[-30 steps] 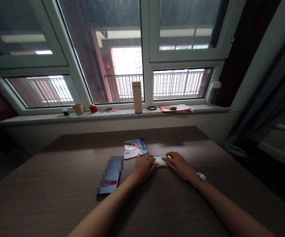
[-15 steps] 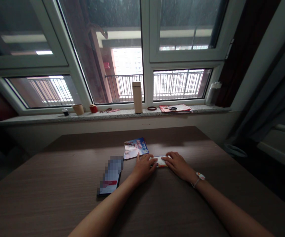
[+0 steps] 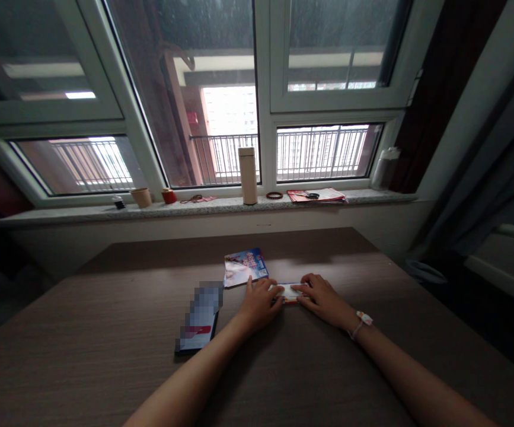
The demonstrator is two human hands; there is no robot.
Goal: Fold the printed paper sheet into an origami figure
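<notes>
A small folded paper [image 3: 290, 290], white on top with a strip of red and yellow print along its near edge, lies on the table between my hands. My left hand [image 3: 261, 299] holds its left end, fingers on top and thumb at the near edge. At the other end my right hand [image 3: 321, 296] does the same, with a fingertip resting on the white face. My fingers cover both ends of the paper. Just beyond my left hand, a blue and pink printed sheet [image 3: 244, 267] lies close to its fingertips.
Left of my left forearm a phone [image 3: 198, 320] lies on the brown table [image 3: 105, 314]. Along the windowsill [image 3: 221, 206] stand a beige flask [image 3: 248, 178], a paper cup [image 3: 141, 197], a red spool [image 3: 168, 196], a bead bracelet [image 3: 274, 195] and scissors [image 3: 312, 196] on red papers.
My right thumb has moved onto the near edge of the folded paper, and my right hand has shifted very slightly. My left hand stays almost in place.
</notes>
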